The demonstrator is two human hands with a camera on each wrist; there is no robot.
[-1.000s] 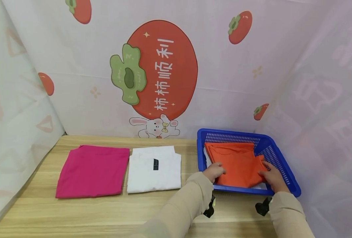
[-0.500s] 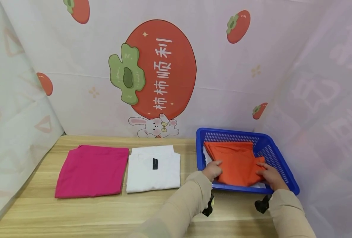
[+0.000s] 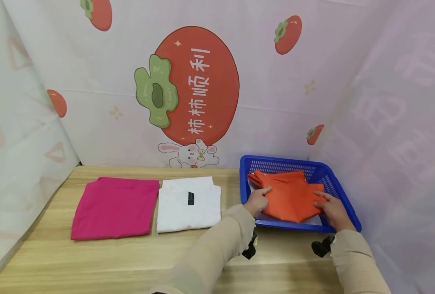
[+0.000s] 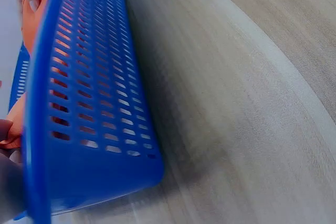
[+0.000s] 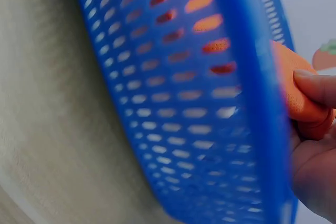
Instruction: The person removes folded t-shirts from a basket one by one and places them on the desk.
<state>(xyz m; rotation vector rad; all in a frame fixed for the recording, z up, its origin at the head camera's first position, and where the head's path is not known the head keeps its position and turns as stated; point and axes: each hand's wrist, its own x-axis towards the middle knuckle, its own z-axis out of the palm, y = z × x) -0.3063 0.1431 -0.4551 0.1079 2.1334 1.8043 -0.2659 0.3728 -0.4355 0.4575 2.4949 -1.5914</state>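
A folded orange garment (image 3: 292, 196) is in the blue plastic basket (image 3: 244, 179) at the right of the head view. My left hand (image 3: 257, 201) pinches its left side, thumb on top. On the opposite side my right hand (image 3: 334, 210) grips the right edge; in the right wrist view the thumb (image 5: 315, 85) presses on the orange cloth (image 5: 289, 72) with fingers beneath. The garment's near edge sags between the hands. White cloth (image 3: 313, 220) shows under it in the basket. In the left wrist view, the basket's slotted wall (image 4: 100, 87) hides most of the left hand.
On the wooden table (image 3: 110, 261), a folded magenta garment (image 3: 116, 208) lies at the left. Beside it is a folded white garment (image 3: 189, 212) with a dark label. Printed fabric walls (image 3: 276, 90) stand behind and at both sides.
Both hands have gripped the orange garment's sides and raised it somewhat, exposing more of the white cloth beneath at the front. The magenta and white garments on the table stay put.
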